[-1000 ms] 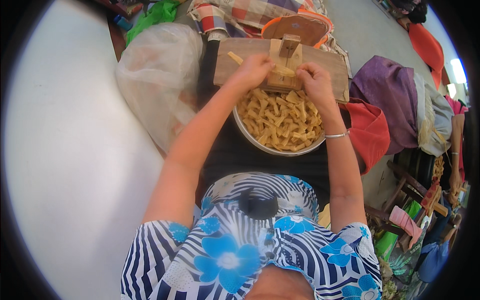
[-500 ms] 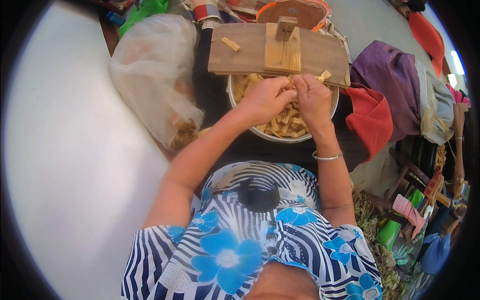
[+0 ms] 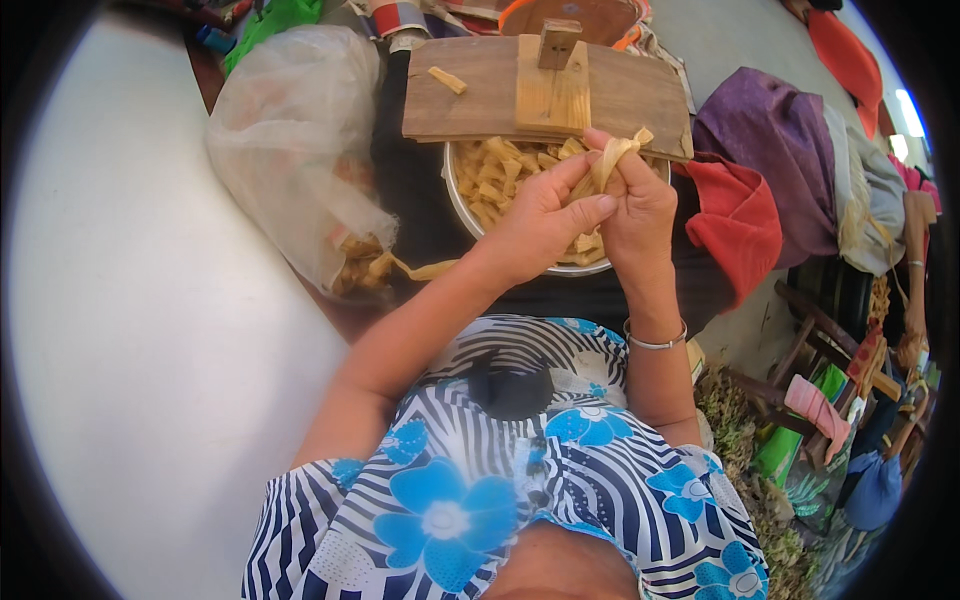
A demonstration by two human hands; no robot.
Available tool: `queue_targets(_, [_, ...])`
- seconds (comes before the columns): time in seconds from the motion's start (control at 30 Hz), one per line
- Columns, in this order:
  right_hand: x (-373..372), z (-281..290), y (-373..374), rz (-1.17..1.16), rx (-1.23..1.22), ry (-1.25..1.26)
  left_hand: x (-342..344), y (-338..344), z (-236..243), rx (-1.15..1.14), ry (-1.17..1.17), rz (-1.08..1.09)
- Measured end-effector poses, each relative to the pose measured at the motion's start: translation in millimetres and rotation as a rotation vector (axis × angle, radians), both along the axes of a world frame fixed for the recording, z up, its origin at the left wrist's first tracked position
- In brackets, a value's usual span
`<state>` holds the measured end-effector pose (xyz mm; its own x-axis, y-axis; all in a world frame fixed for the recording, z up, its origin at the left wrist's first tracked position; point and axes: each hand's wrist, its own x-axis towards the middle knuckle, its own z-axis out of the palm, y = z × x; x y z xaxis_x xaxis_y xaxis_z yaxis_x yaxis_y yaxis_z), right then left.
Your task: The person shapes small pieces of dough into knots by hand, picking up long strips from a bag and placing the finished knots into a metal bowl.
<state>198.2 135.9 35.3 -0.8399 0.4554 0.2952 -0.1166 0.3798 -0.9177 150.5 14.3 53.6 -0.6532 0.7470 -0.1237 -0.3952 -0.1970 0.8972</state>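
My left hand (image 3: 545, 218) and my right hand (image 3: 638, 208) meet above a round metal basin (image 3: 462, 204), the thumbs close together. Between their fingers a flat, pale yellow strip (image 3: 612, 160) is looped over, and both hands pinch it. The strip looks like dried plant material; its exact kind I cannot tell. Many short, folded pieces (image 3: 487, 180) of similar yellowish stuff fill the basin under my hands. Across its far side lies a brown wooden board (image 3: 460, 112) with a small upright block (image 3: 558, 45). One loose piece (image 3: 447, 80) rests on the board's left part.
Left of the basin, a translucent plastic bag (image 3: 295, 150) holds more strips, one trailing toward my left forearm. Red cloth (image 3: 740, 220) and a purple bundle (image 3: 770, 150) lie to the right. An orange-rimmed container (image 3: 590, 20) stands beyond the board. Another person's arm (image 3: 915, 270) shows far right.
My hands have risen slightly toward me from the basin and board. The strip, mostly hidden before, now shows looped between my fingers. Another strip now trails out of the bag.
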Motion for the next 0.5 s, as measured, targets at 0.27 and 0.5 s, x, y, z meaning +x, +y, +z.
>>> queue_targets(0.27, [19.6,-17.2,6.0,-0.061,0.54,-0.106,7.3,-13.1,-48.2,-0.069,-0.397,-0.174])
queue_targets(0.5, [48.0,-37.7,1.4,0.09,0.546,-0.332,19.8,-34.6,-73.1,-0.463,0.673,-0.073])
